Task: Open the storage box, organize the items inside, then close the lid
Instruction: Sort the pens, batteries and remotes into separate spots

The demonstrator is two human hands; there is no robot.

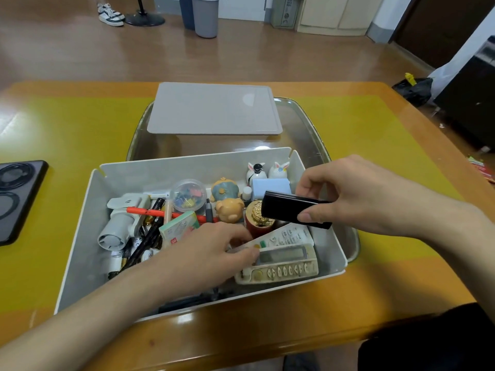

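The grey storage box [80, 226] stands open on the table, full of small items. Its lid [214, 108] lies flat behind it on a metal tray. My right hand [356, 194] holds a black oblong case [289, 208] above the box's right side. My left hand [209, 253] reaches into the box, and its fingers pinch the end of a white remote control [292, 234]. A second, yellowed remote [284, 266] lies under it. Pens, a small fan [120, 223], a tub of clips [187, 195] and animal figurines [227, 199] fill the left and middle.
A metal tray [308, 124] sits under the lid and behind the box. A black device [16, 199] lies at the table's left edge. The table's near edge runs just below the box. Bins and shoes stand on the floor far behind.
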